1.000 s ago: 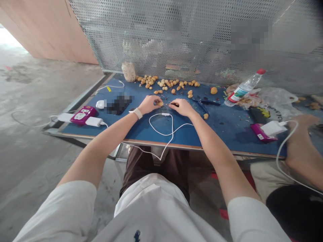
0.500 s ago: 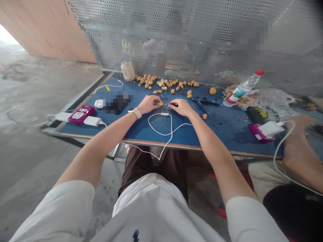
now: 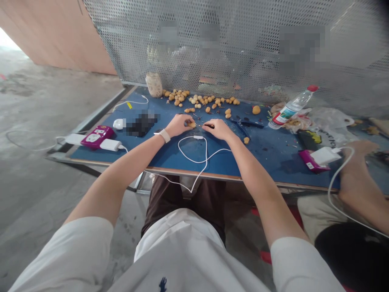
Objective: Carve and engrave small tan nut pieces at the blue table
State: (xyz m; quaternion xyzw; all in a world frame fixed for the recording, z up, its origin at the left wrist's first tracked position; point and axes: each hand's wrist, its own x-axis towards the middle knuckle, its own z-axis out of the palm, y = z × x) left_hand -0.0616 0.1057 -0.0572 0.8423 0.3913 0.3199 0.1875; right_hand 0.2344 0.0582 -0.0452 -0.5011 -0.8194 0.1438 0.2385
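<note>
My left hand (image 3: 178, 125) rests on the blue table (image 3: 267, 152) with its fingers pinched on a small yellow-brown piece (image 3: 192, 124). My right hand (image 3: 219, 128) lies just to the right of it, fingers closed on a thin dark tool (image 3: 209, 126) whose tip points toward that piece. A white band sits on my left wrist. Below both hands a white cable (image 3: 200, 156) loops over the table and drops off its front edge.
Several more yellow-brown pieces (image 3: 199, 101) lie scattered at the back, beside a jar (image 3: 154, 84). Blue pliers (image 3: 246, 123), a water bottle (image 3: 290, 107), plastic bags, pink power strips (image 3: 97, 136) and chargers lie around. A perforated metal screen stands behind. Another person's arm (image 3: 358, 178) is at the right.
Both hands stay in place on the piece and the tool. The view has shifted very slightly.
</note>
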